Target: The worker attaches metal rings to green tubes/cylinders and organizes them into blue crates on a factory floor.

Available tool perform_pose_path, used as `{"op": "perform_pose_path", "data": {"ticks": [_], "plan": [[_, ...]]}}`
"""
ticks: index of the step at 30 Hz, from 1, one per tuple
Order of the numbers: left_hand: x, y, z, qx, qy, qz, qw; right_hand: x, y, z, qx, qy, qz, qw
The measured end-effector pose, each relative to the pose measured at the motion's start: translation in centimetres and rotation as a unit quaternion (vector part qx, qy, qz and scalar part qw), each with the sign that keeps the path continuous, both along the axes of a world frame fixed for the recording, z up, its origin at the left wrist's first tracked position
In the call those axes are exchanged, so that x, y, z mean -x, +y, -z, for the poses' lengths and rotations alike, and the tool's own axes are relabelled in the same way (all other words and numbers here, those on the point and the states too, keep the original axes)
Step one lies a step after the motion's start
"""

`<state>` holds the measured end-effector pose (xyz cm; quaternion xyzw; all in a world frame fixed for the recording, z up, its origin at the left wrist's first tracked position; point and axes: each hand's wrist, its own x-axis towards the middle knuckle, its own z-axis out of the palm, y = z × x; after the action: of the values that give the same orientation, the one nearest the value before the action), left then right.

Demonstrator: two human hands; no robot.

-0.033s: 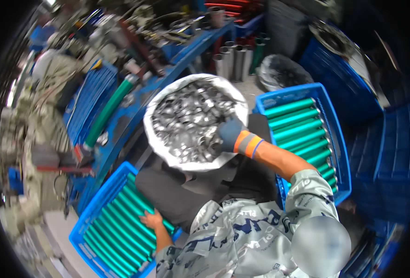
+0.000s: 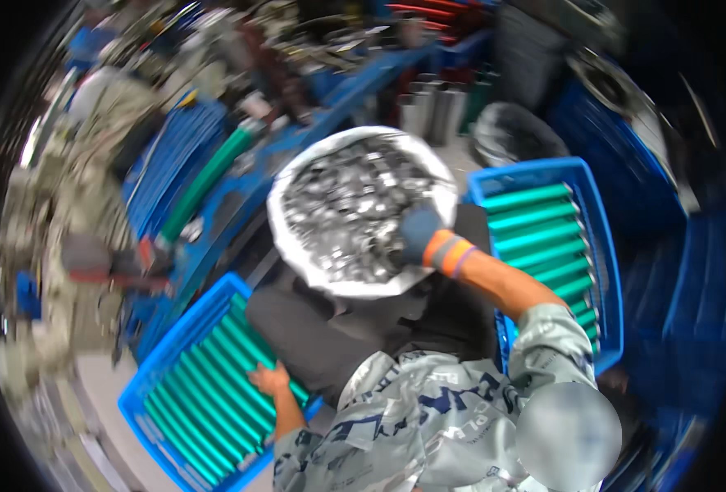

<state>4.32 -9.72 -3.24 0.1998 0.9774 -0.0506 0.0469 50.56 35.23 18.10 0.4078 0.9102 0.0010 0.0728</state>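
Note:
A round tub point(image 2: 279, 221) with a white lining stands before my knees, full of small shiny metal pieces point(image 2: 346, 193) like short rings or caps. My right hand point(image 2: 420, 234), in a dark glove with an orange cuff, reaches among them at the tub's right side. Its fingers are blurred and partly hidden, so any hold is unclear. My bare left hand point(image 2: 269, 379) rests with fingers apart on green tubes point(image 2: 207, 402) in the blue crate point(image 2: 172, 340) at my left.
At my right another blue crate point(image 2: 611, 279) holds a row of green tubes point(image 2: 539, 238) with metal ends. A blue bench point(image 2: 330, 115) runs along the far left, a single green tube point(image 2: 207, 184) lying on it. Silver tubes point(image 2: 441, 111) stand upright behind the tub.
The view has shifted slightly, so the tub and right crate sit further right in the picture, with more blur. Both hands keep their places at the tub and the left crate.

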Motion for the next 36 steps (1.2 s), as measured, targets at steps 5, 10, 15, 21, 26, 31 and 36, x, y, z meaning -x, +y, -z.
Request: {"op": "perform_pose_path", "data": {"ticks": [5, 10, 15, 21, 26, 31, 36], "plan": [[1.3, -0.1, -1.0, -0.052, -0.003, -0.004, 0.999, -0.4, 5.5, 0.1, -0.083, 0.152, 0.007, 0.985], [-1.8, -1.4, -2.8, -0.049, -0.012, -0.089, 0.995, 1.4, 8.8, 1.4, -0.019, -0.129, 0.024, 0.991], [0.4, -2.1, -4.4, -0.11, -0.024, -0.056, 0.992, 0.3, 9.9, 4.2, -0.03, -0.062, -0.011, 0.998], [0.6, 2.2, -3.7, -0.232, -0.108, -0.013, 0.967, -1.3, 8.2, 2.3, -0.032, -0.01, -0.022, 0.999], [1.4, 4.9, -2.5, -0.136, -0.15, -0.083, 0.976, 2.3, 4.0, -0.6, 0.024, 0.057, -0.064, 0.996], [1.6, 8.1, -6.2, -0.098, -0.323, -0.143, 0.93, 0.5, 0.7, 1.1, 0.057, 0.131, -0.039, 0.989], [4.4, 2.0, -0.8, -0.341, -0.185, -0.09, 0.917, 0.6, 1.9, 2.9, 0.14, 0.345, 0.014, 0.928]]}}
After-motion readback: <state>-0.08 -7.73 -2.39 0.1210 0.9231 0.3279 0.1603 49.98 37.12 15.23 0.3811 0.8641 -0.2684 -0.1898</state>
